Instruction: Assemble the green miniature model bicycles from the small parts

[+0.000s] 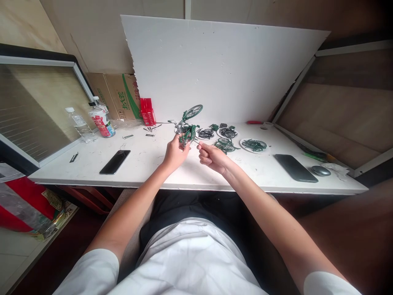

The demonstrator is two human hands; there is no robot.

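Note:
A small green model bicycle [188, 135] is gripped by my left hand [176, 153] above the white table. Its wheel [193, 112] sticks up and away from me, and the fingers hide part of the frame. Close to the bicycle's right side, my right hand [211, 156] is closed in a pinch. Something thin seems to reach from those fingertips toward the bicycle, too small to make out. Just beyond the right hand lies a pile of green bicycle parts [225, 144]. Dishes of black wheels [228, 132], dark parts [205, 133] and green parts [254, 145] stand around it.
On the left are a phone [115, 162], a clear bottle [81, 126], a labelled bottle [102, 119] and a red box [147, 112]. A dark flat device [295, 168] and a mouse [321, 170] lie right. A white board [221, 69] closes off the back.

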